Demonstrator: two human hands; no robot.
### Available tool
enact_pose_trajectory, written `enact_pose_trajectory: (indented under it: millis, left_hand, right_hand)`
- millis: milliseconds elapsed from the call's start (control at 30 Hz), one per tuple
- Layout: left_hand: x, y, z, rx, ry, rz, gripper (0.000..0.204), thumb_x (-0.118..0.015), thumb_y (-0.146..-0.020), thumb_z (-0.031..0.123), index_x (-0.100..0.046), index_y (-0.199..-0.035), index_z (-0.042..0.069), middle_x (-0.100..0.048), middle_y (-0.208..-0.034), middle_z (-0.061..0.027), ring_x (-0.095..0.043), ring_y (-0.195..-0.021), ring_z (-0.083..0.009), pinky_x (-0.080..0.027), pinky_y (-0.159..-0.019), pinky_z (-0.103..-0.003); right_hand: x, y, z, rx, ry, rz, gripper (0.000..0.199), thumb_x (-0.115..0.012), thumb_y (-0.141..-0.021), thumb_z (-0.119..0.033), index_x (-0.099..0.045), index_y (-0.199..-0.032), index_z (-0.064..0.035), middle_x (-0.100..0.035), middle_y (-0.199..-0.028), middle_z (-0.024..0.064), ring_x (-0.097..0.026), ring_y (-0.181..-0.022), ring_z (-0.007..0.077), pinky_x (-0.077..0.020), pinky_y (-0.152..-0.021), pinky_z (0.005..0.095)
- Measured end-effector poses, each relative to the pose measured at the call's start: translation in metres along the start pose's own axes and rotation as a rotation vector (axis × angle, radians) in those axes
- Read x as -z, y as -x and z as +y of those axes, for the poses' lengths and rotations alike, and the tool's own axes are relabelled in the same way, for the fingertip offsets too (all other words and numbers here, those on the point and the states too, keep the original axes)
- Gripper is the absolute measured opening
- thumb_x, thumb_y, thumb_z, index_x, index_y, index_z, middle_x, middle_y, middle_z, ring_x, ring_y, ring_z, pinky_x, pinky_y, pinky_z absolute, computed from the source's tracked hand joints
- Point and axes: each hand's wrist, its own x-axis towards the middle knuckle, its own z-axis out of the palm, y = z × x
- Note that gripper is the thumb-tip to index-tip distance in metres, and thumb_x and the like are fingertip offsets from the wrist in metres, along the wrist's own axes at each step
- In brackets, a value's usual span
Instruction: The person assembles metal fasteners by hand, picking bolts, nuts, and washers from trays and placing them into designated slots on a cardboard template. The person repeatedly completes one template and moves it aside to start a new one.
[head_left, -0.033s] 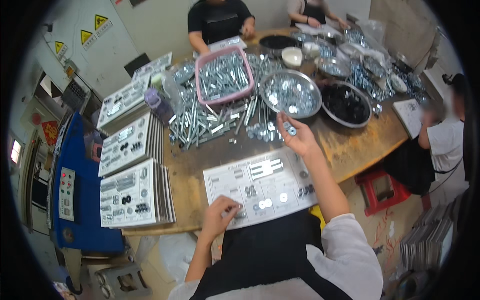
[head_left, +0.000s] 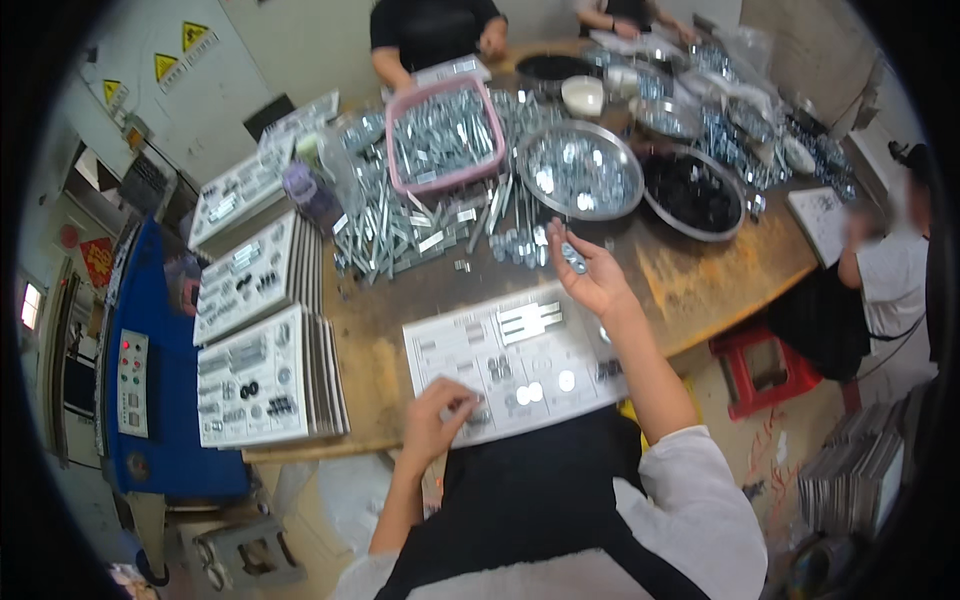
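A white board (head_left: pixel 465 345) with printed boxes lies before me at the table's near edge. Fixed in its boxes are silver flat strips (head_left: pixel 530 322), black round pieces and shiny washers (head_left: pixel 567 381). My left hand (head_left: pixel 432 418) is at the board's lower left corner, thumb and fingertips pinched together by some small silver pieces (head_left: pixel 480 411); what they hold is too small to name. My right hand (head_left: pixel 598 282) is raised above the board's far right part, palm up with fingers curled, holding several silver washers (head_left: pixel 573 258). Just beyond it stands a steel bowl (head_left: pixel 636 195) of shiny small parts.
A pink basket (head_left: pixel 395 165) of metal bars stands among loose bars (head_left: pixel 400 235). A tray of black parts (head_left: pixel 738 215) is at right. Stacks of filled boards (head_left: pixel 250 385) line the left edge. A red stool (head_left: pixel 750 375) is right of the table; other people work around it.
The whole view has shifted slightly. My right hand has turned a little, with the washers still in it; my left hand stays at the board's lower left corner.
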Motion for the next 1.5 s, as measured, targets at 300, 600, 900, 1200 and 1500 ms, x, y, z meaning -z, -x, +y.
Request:
enact_pose_trajectory:
  millis: [300,600,900,1200,1500]
  left_hand:
    - [-0.055,-0.044,0.048,-0.002,0.133,0.09,0.014,-0.073,-0.081,0.003,-0.068,-0.093,-0.001,-0.062,-0.08,-0.0041,-0.054,-0.065,-0.0106,-0.042,-0.058,-0.024]
    - [-0.065,-0.039,0.051,0.134,-0.112,0.144,0.033,-0.08,-0.074,0.011,-0.065,-0.102,0.003,-0.058,-0.082,-0.0039,-0.048,-0.059,-0.0127,-0.04,-0.053,-0.027]
    - [-0.051,-0.044,0.044,0.143,-0.009,0.009,0.028,-0.08,-0.072,0.008,-0.066,-0.095,0.004,-0.053,-0.078,-0.0025,-0.045,-0.061,-0.0116,-0.037,-0.054,-0.026]
    - [-0.009,-0.048,0.021,0.115,0.229,0.001,0.021,-0.079,-0.076,0.012,-0.071,-0.095,0.005,-0.053,-0.075,0.0001,-0.045,-0.06,-0.0071,-0.037,-0.055,-0.023]
    - [0.013,-0.029,0.02,0.08,0.417,-0.64,0.021,-0.081,-0.076,0.014,-0.073,-0.095,0.009,-0.055,-0.073,0.002,-0.047,-0.065,-0.008,-0.037,-0.057,-0.025]
  right_hand:
    - [0.031,0.065,0.122,0.031,0.152,-0.083,0.041,-0.035,-0.104,-0.014,-0.04,-0.142,-0.0005,-0.047,-0.143,0.0148,-0.045,-0.133,0.027,-0.0334,-0.116,0.0393]
    - [0.054,0.062,0.133,0.105,0.302,-0.065,0.043,-0.038,-0.104,-0.024,-0.041,-0.142,-0.0055,-0.045,-0.145,0.0098,-0.039,-0.137,0.0246,-0.0301,-0.116,0.0373]
    - [0.066,0.059,0.138,0.103,0.229,0.043,0.038,-0.041,-0.103,-0.02,-0.046,-0.137,-0.005,-0.05,-0.14,0.01,-0.042,-0.135,0.0255,-0.0345,-0.114,0.0385]
    - [0.08,0.065,0.108,-0.216,0.475,0.082,0.026,-0.049,-0.101,-0.018,-0.057,-0.118,-0.0005,-0.055,-0.08,-0.0004,-0.047,-0.059,0.0074,-0.0361,-0.05,0.021]
    - [0.038,0.106,0.108,-0.486,1.735,-0.173,0.027,-0.078,-0.082,-0.025,-0.074,-0.099,-0.0042,-0.051,-0.065,-0.005,-0.043,-0.064,0.0047,-0.0357,-0.063,0.0213]
